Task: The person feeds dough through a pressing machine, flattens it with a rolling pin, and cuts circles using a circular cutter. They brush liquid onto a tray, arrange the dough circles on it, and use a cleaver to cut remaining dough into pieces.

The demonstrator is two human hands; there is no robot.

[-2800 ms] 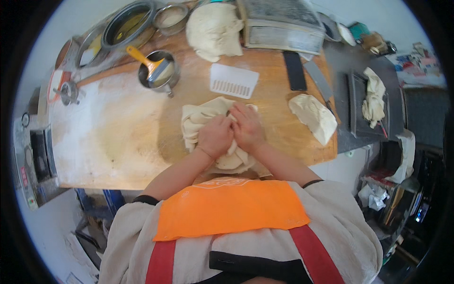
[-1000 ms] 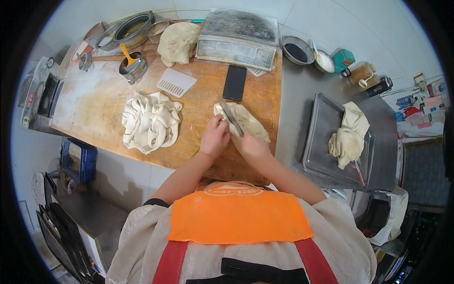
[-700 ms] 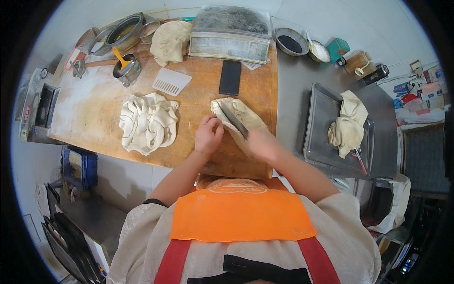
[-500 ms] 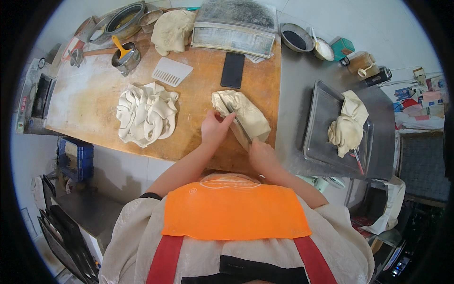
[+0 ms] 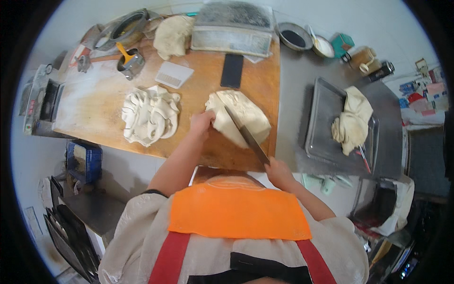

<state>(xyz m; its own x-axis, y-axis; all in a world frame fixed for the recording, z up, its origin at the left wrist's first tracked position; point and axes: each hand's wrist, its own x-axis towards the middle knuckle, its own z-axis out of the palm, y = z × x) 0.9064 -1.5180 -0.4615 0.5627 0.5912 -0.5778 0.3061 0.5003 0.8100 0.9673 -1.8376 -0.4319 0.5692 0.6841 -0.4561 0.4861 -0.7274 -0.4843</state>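
Note:
A slab of pale dough [image 5: 248, 113] lies on the wooden board in front of me. Across it slants a long-bladed knife [image 5: 253, 143], its blade pressed into the dough near the left side. My right hand [image 5: 280, 174] is wrapped round the knife's handle at the board's front edge. At the dough's left edge, my left hand [image 5: 202, 122] has its fingers closed on the dough; the fingertips are partly hidden. To the left sits a loose heap of cut dough strips [image 5: 150, 116].
Behind the dough are a black phone [image 5: 232, 71], a white slotted scraper [image 5: 174, 75], a large dough lump [image 5: 172, 37] and a floury scale [image 5: 231, 38]. On the right-hand steel counter, a dark tray [image 5: 314, 128] holds more dough [image 5: 353, 120]. A metal pot [image 5: 131, 66] stands far left.
My right hand has drawn the knife back toward me and to the right. My left hand has shifted left, off the blade to the dough's edge. The view has moved slightly.

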